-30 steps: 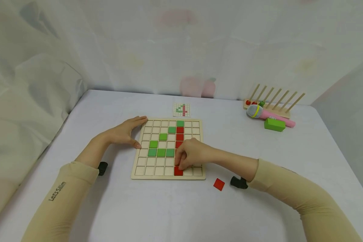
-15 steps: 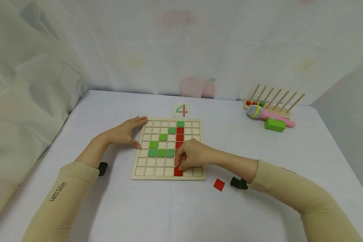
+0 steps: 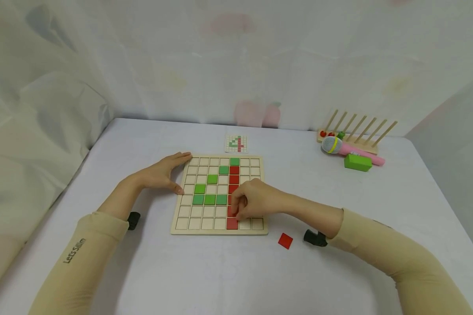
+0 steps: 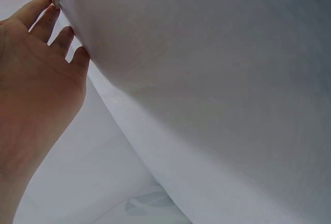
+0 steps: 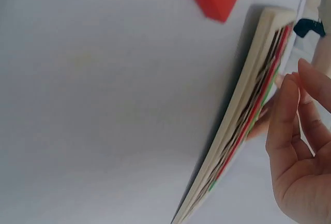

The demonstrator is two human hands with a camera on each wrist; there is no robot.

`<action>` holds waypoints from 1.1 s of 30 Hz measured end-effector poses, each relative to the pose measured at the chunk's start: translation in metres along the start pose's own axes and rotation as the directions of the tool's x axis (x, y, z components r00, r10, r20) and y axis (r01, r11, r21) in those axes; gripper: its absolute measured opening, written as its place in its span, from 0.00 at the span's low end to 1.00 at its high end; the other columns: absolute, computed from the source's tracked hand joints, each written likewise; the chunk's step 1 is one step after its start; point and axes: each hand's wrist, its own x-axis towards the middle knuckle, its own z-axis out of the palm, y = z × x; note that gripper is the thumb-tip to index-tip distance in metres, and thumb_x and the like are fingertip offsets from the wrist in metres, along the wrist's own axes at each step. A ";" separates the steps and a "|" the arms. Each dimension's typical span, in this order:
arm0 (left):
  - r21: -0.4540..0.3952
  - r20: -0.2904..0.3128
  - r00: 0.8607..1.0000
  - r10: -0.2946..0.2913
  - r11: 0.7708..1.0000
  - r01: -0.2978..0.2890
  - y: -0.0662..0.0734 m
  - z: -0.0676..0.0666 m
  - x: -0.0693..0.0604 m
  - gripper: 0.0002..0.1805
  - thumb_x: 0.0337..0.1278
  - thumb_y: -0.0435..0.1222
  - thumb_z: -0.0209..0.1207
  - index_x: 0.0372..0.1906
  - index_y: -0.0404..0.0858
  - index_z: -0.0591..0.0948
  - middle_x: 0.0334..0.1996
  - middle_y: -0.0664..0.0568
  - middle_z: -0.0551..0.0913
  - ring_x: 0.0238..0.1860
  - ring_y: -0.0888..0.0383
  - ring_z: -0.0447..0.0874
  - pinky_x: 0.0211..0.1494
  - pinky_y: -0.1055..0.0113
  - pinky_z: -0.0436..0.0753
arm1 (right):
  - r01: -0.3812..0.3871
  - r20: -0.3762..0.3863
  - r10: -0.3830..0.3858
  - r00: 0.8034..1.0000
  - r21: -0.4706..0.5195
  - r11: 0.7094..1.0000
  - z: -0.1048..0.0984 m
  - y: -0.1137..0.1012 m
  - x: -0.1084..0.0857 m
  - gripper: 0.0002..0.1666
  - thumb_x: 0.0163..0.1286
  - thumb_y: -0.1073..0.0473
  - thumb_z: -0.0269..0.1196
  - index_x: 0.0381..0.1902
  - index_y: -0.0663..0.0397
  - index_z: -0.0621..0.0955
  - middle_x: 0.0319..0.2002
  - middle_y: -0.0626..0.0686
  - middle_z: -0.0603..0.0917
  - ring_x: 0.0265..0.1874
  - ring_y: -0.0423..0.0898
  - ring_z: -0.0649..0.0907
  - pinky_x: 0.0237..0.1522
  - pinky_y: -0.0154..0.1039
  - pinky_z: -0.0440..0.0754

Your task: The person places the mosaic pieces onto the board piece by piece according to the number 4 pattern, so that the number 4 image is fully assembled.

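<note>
A wooden grid board (image 3: 217, 232) lies in the middle of the head view, with a column of red tiles (image 3: 234, 179) and several green tiles (image 3: 210, 199) set in its squares. My left hand (image 3: 159, 173) rests spread along the board's left edge; its fingertips also touch the edge in the left wrist view. Above the red column hovers my right hand (image 3: 258, 197), fingers bent, thumb and fingertips close together. Nothing shows between them in the right wrist view. Just under those fingertips a red tile (image 3: 230, 211) sits in its square, partly hidden by the hand.
One loose red tile (image 3: 285, 240) lies right of the board's near corner. Behind the board is a small pattern card (image 3: 236, 143). At the back right are a pink toy microphone (image 3: 352, 150), a green block (image 3: 358, 162) and a wooden peg stand (image 3: 366, 144).
My right hand has lifted slightly and shifted a little right, uncovering more of the red tile beneath its fingertips. The left hand stays in place.
</note>
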 end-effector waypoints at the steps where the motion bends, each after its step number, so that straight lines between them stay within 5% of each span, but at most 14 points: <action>1: -0.002 -0.001 1.000 0.000 1.000 0.000 0.000 0.000 0.000 0.64 0.37 0.45 0.77 0.79 0.39 0.51 0.81 0.43 0.44 0.81 0.38 0.34 0.80 0.34 0.41 | 0.004 -0.005 -0.004 1.000 -0.004 1.000 -0.002 0.002 -0.002 0.04 0.58 0.61 0.71 0.29 0.45 0.86 0.23 0.42 0.83 0.25 0.36 0.79 0.30 0.30 0.79; 12: -0.005 0.001 1.000 -0.008 1.000 0.008 0.003 -0.001 -0.002 0.64 0.37 0.45 0.77 0.79 0.40 0.51 0.81 0.44 0.44 0.82 0.38 0.33 0.79 0.34 0.41 | 0.014 -0.011 -0.013 1.000 0.033 0.999 -0.019 0.035 -0.031 0.05 0.59 0.59 0.72 0.34 0.45 0.85 0.29 0.41 0.86 0.29 0.37 0.80 0.35 0.29 0.81; 23: -0.002 -0.001 1.000 -0.002 1.000 0.002 0.003 -0.001 -0.001 0.64 0.37 0.45 0.77 0.79 0.39 0.51 0.81 0.44 0.44 0.82 0.38 0.33 0.80 0.34 0.41 | 0.041 0.146 -0.057 0.988 0.115 0.993 -0.025 0.063 -0.055 0.11 0.60 0.59 0.72 0.40 0.45 0.84 0.38 0.46 0.87 0.32 0.39 0.83 0.42 0.32 0.83; 33: -0.008 0.001 1.000 -0.003 1.000 0.003 0.001 -0.001 -0.001 0.64 0.37 0.46 0.77 0.79 0.40 0.51 0.81 0.44 0.44 0.82 0.39 0.33 0.79 0.34 0.41 | 0.033 0.290 -0.084 0.953 0.177 0.984 -0.030 0.068 -0.061 0.17 0.54 0.63 0.75 0.42 0.45 0.85 0.39 0.49 0.87 0.34 0.41 0.83 0.39 0.32 0.83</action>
